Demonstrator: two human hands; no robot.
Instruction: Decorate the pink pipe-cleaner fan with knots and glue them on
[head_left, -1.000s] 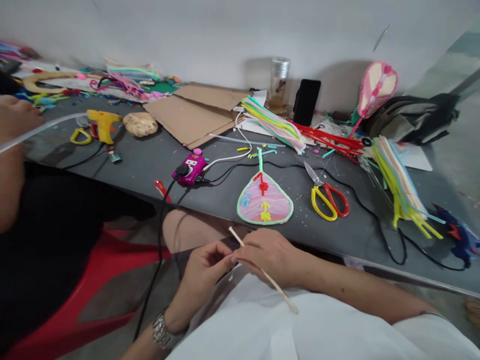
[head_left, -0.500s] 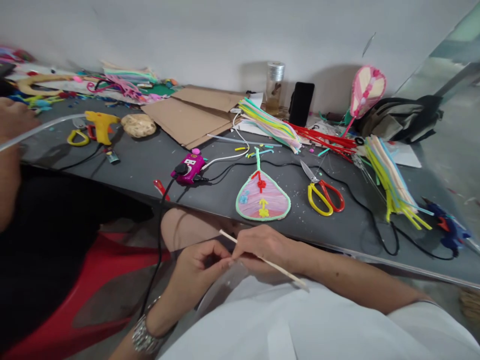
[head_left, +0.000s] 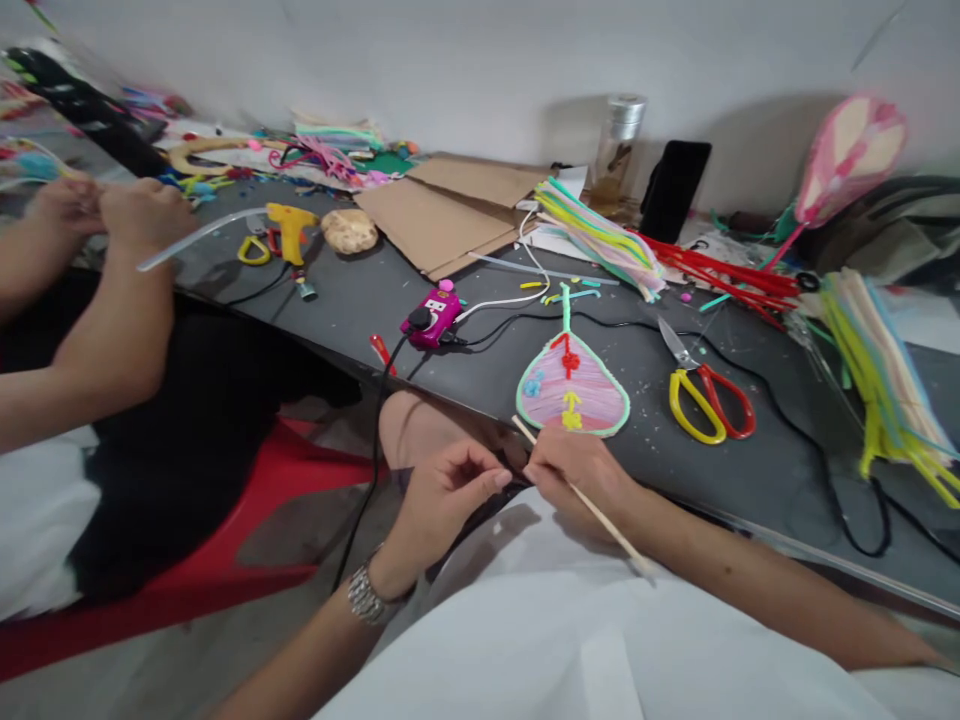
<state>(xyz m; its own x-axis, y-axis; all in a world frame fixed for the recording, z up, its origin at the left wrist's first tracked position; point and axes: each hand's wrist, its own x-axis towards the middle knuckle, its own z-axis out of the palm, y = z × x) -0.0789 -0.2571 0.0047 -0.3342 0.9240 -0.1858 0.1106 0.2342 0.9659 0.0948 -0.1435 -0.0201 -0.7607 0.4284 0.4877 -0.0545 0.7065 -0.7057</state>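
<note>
Cream stick (head_left: 613,533) was clasped in the right hand (head_left: 579,468); the left hand (head_left: 448,492), hold unclear, hung near the front edge of the desk (head_left: 476,375).

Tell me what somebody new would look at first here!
Probably the pink, green-edged craft lying near the front of the table, with red, blue and yellow decorations. Then the scissors to its right, with one yellow and one red handle. Just in front of the craft, the right hand holds a slanting pale stick.
</note>
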